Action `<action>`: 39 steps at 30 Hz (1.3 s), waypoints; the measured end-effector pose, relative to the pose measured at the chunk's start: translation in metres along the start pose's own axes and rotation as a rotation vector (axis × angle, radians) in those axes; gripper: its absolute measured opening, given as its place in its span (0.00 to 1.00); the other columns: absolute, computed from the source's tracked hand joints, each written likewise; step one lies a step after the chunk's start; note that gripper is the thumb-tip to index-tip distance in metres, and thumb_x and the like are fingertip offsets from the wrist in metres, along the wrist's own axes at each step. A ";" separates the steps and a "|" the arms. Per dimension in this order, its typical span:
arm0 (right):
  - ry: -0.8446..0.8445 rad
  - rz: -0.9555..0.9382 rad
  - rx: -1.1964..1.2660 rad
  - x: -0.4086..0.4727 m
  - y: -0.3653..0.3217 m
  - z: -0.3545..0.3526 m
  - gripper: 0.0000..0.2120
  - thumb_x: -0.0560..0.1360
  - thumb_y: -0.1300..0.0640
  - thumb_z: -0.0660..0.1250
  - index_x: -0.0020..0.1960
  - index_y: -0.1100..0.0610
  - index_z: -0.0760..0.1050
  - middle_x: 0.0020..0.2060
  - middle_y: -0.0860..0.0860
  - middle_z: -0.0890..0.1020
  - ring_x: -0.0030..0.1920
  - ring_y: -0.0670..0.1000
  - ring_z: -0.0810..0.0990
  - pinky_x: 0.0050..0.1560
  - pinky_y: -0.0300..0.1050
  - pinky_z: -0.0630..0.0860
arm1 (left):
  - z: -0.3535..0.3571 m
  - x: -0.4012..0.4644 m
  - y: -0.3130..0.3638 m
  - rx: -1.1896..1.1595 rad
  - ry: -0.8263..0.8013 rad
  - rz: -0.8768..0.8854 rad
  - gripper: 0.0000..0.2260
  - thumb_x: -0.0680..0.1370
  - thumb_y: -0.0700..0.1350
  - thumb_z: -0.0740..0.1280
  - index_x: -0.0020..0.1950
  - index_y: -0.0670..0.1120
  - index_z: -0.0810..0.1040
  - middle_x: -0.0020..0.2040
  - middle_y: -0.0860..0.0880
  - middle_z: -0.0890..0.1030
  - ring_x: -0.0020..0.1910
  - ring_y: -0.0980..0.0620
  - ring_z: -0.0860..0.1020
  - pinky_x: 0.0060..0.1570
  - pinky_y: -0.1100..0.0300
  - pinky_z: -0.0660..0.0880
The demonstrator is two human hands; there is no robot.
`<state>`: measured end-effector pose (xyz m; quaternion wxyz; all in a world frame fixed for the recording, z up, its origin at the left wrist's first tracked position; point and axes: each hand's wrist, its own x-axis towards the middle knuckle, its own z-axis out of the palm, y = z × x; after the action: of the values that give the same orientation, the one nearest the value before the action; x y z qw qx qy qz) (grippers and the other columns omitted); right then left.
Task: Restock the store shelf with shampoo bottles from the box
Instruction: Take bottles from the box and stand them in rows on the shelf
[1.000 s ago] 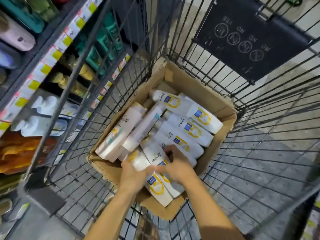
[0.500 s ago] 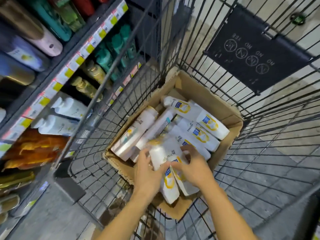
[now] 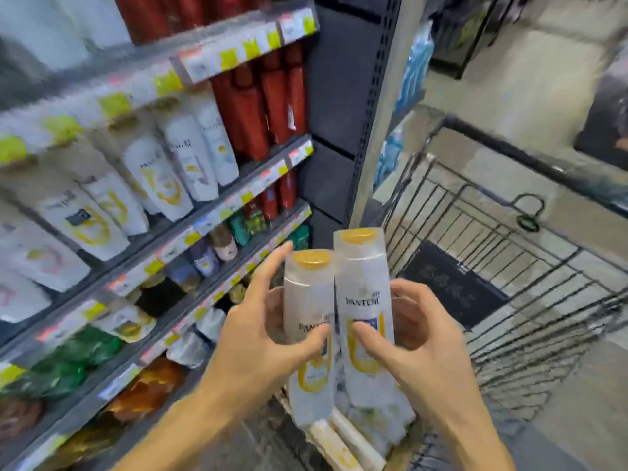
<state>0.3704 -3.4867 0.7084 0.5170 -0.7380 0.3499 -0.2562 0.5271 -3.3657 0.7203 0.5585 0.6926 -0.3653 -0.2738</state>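
You hold two Pantene shampoo bottles upright at lower centre, your left hand (image 3: pixel 268 338) wrapped around the left bottle (image 3: pixel 307 300), your right hand (image 3: pixel 414 338) around the right bottle (image 3: pixel 362 287). Neither is shelved yet; more bottles (image 3: pixel 343 436) remain below. Half a second ago both hands were still in the box; now you face the Pantene shelf (image 3: pixel 217 212) at left.

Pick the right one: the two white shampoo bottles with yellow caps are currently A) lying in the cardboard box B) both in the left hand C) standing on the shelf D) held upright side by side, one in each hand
D: the left hand grips one white shampoo bottle with a yellow cap and the right hand grips the other white yellow-capped bottle, both upright, caps up, side by side, off the store shelf.
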 end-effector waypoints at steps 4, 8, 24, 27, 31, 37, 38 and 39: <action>-0.024 -0.186 0.058 0.001 -0.112 0.032 0.20 0.67 0.62 0.77 0.54 0.46 0.75 0.43 0.39 0.84 0.44 0.42 0.83 0.42 0.36 0.79 | -0.089 -0.022 0.087 0.013 0.083 0.155 0.42 0.67 0.41 0.77 0.70 0.70 0.61 0.51 0.60 0.84 0.48 0.55 0.84 0.45 0.61 0.81; -0.081 -0.349 0.120 -0.010 -0.208 0.085 0.19 0.68 0.53 0.76 0.55 0.44 0.74 0.45 0.40 0.85 0.47 0.44 0.83 0.46 0.42 0.79 | -0.183 -0.056 0.147 0.052 0.233 0.272 0.41 0.62 0.42 0.75 0.66 0.73 0.63 0.46 0.63 0.85 0.42 0.59 0.84 0.40 0.69 0.79; -0.326 -0.325 0.398 0.019 -0.326 0.323 0.18 0.74 0.56 0.72 0.62 0.49 0.73 0.50 0.51 0.84 0.51 0.53 0.83 0.51 0.57 0.80 | -0.407 -0.121 0.166 0.108 0.478 0.239 0.41 0.69 0.39 0.76 0.67 0.73 0.61 0.47 0.63 0.84 0.43 0.60 0.84 0.39 0.69 0.79; -0.324 -0.334 0.392 0.050 -0.330 0.343 0.18 0.75 0.54 0.71 0.63 0.47 0.72 0.51 0.50 0.83 0.52 0.54 0.83 0.52 0.61 0.79 | -0.420 -0.099 0.164 0.147 0.500 0.245 0.40 0.69 0.42 0.76 0.68 0.73 0.60 0.46 0.67 0.82 0.43 0.63 0.83 0.40 0.70 0.78; -0.336 -0.363 0.408 0.101 -0.338 0.355 0.18 0.76 0.55 0.70 0.63 0.48 0.71 0.52 0.53 0.83 0.53 0.53 0.83 0.52 0.56 0.81 | -0.432 -0.058 0.161 0.198 0.534 0.250 0.40 0.69 0.42 0.76 0.70 0.70 0.59 0.46 0.64 0.82 0.44 0.62 0.83 0.42 0.64 0.80; -0.357 -0.414 0.372 0.194 -0.342 0.380 0.19 0.75 0.56 0.72 0.63 0.50 0.70 0.54 0.49 0.81 0.52 0.46 0.81 0.48 0.42 0.81 | -0.435 0.006 0.152 0.225 0.611 0.203 0.40 0.69 0.43 0.76 0.69 0.72 0.59 0.47 0.64 0.83 0.46 0.63 0.82 0.42 0.65 0.81; -0.371 -0.420 0.351 0.211 -0.343 0.388 0.19 0.74 0.56 0.72 0.63 0.50 0.70 0.54 0.48 0.80 0.51 0.44 0.81 0.47 0.40 0.81 | -0.435 0.016 0.151 0.222 0.636 0.186 0.40 0.69 0.43 0.76 0.68 0.73 0.60 0.48 0.68 0.81 0.47 0.64 0.82 0.42 0.66 0.80; -0.388 -0.418 0.331 0.226 -0.343 0.397 0.20 0.74 0.55 0.72 0.63 0.50 0.69 0.55 0.47 0.79 0.52 0.43 0.80 0.47 0.40 0.81 | -0.435 0.024 0.151 0.218 0.657 0.163 0.40 0.68 0.44 0.76 0.67 0.74 0.60 0.47 0.70 0.80 0.47 0.66 0.81 0.42 0.66 0.80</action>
<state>0.8914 -3.3563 0.9032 0.6231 -0.7349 0.0397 -0.2648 0.8533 -3.1522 0.9665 0.5891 0.7677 -0.2473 0.0496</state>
